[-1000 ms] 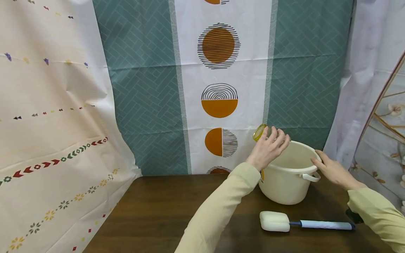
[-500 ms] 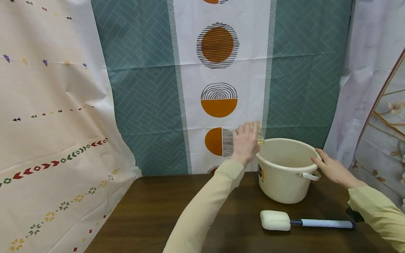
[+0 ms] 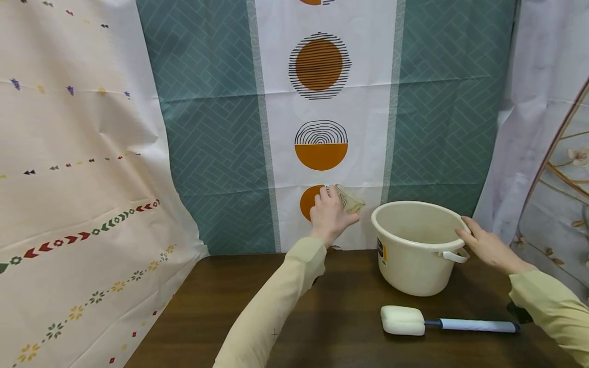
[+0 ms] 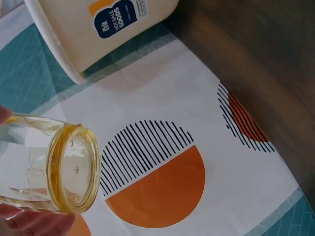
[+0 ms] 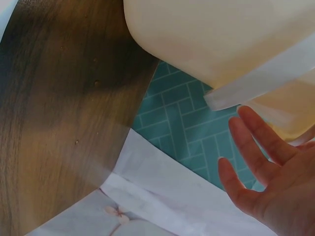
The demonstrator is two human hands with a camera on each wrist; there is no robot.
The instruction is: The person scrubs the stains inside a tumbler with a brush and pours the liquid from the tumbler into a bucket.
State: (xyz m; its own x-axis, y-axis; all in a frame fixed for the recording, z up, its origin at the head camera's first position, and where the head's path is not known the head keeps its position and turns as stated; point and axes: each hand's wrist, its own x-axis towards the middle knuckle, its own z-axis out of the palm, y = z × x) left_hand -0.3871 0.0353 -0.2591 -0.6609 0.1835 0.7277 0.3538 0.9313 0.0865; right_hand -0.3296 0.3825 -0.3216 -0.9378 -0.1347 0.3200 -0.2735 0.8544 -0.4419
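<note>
My left hand (image 3: 327, 217) grips a clear, yellow-tinted glass cup (image 3: 349, 200), held tilted in the air to the left of the bucket. In the left wrist view the cup (image 4: 74, 169) shows its round, thick-ringed end, with fingertips at its upper and lower sides. A cream plastic bucket (image 3: 414, 271) stands upright on the table. At its right rim, my right hand (image 3: 490, 248) holds on with the thumb over the edge. The right wrist view shows several fingers (image 5: 261, 142) spread beside the bucket's white handle (image 5: 261, 88).
A sponge brush (image 3: 403, 321) with a white head and pale blue grip lies in front of the bucket on the dark wooden table (image 3: 221, 317). Small droplets (image 5: 96, 83) dot the wood. Patterned cloths (image 3: 211, 128) hang behind and at both sides.
My left hand has carried the glass cup from above the bucket's left rim leftward and turned it on the way. The right hand and the bucket have stayed in place.
</note>
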